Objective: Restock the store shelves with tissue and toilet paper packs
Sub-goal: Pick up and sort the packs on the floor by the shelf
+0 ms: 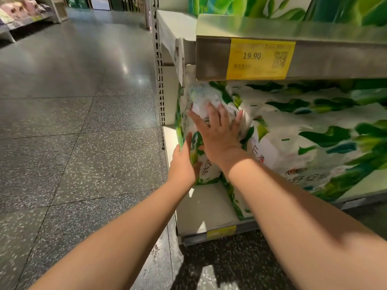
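Fingers (pixel 217 114) of the right hand (pixel 219 135) are spread straight and laid flat on the front face of the end tissue pack (pixel 199 101), pressing it rather than curling round it. At about seven o'clock from that hand, the left hand (pixel 184 164) lies with straight fingers against the pack's outer side, thumb up along the edge; it holds nothing in a grip either.

This pack stands upright at the left end of the lower shelf (pixel 209 206), just beside the perforated upright post (pixel 159 80). Its wrapper is glossy white plastic printed with green leaves, some printed characters and a small red mark, the print too blurred to read; the film looks crinkled near the top, under the right fingertips. At three o'clock from it a larger pack (pixel 314 132) in the same green-and-white design leans beside it, seemingly touching, though the wrist covers the join.

Overhead, at twelve o'clock, the metal upper shelf (pixel 335 59) carries a yellow price tag (pixel 259 58) reading 19.90, with more green-printed packs (pixel 272 5) on top. Speckled grey floor tiles (pixel 73 122) stretch away at nine o'clock.
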